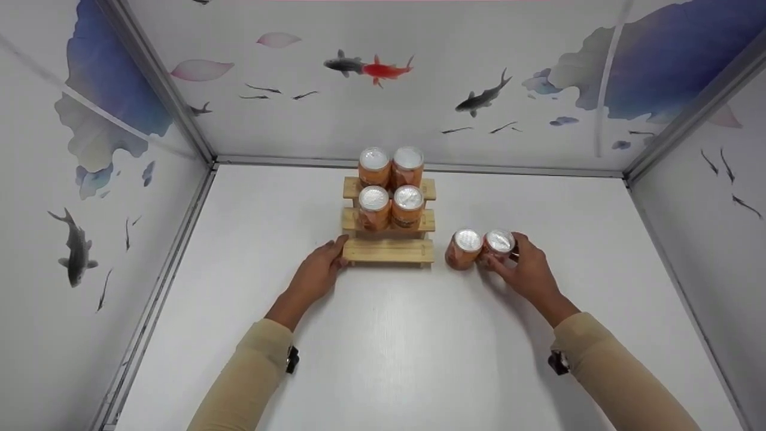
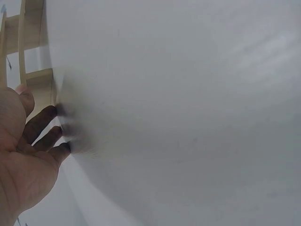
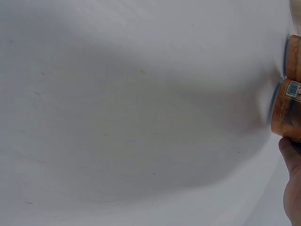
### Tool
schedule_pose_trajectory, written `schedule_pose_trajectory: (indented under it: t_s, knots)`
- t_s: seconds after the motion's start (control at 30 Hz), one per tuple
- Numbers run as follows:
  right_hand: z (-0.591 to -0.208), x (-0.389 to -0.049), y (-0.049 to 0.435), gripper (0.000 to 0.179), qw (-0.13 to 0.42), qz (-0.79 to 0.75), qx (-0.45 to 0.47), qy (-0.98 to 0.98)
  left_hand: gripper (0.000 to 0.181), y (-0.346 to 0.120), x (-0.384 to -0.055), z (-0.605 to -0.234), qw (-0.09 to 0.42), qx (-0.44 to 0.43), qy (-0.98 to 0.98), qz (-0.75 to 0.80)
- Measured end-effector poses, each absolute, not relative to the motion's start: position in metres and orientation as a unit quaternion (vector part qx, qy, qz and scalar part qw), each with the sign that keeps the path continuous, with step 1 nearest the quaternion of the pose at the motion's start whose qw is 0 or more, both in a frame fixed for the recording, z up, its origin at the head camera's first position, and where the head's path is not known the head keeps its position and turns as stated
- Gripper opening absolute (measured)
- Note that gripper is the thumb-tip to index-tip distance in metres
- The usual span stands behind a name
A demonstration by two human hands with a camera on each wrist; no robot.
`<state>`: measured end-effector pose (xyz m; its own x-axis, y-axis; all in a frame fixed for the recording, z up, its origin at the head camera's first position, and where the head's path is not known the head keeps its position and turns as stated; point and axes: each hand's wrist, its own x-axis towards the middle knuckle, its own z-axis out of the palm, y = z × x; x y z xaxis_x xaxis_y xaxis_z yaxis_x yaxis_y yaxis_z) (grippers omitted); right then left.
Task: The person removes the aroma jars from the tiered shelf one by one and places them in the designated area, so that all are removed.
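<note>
A three-step wooden display rack (image 1: 389, 251) stands on the table, its lowest step bare. My left hand (image 1: 320, 269) grips the left end of that step. In the left wrist view, the thumb and curled fingers of the left hand (image 2: 33, 146) are at the rack's end board (image 2: 40, 87), fingertips close to the tabletop. To the right of the rack, my right hand (image 1: 526, 266) holds an orange can (image 1: 498, 242) with a silver lid, thumb in front and fingers behind. Another such can (image 1: 462, 250) stands right beside it. Part of the right hand (image 3: 294, 188) falls outside its wrist view.
Two orange cans (image 1: 373, 209) (image 1: 408, 209) occupy the middle step, and two more cans (image 1: 374, 167) (image 1: 408, 167) stand on the top step. The white table (image 1: 383, 347) is enclosed by printed panels, with the back panel (image 1: 419, 131) just behind the rack.
</note>
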<state>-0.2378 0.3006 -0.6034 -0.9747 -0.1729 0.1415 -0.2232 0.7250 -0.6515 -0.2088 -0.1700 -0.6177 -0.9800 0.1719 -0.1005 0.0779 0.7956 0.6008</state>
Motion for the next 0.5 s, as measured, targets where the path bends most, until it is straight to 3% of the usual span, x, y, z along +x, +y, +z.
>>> schedule_pose_trajectory:
  t_s: [0.5]
  knots:
    - [-0.6032, -0.2385, 0.301, 0.073, 0.018, 0.357, 0.099, -0.929, 0.062, -0.1701, -0.2099, -0.6162, 0.08, 0.06, 0.943, 0.316]
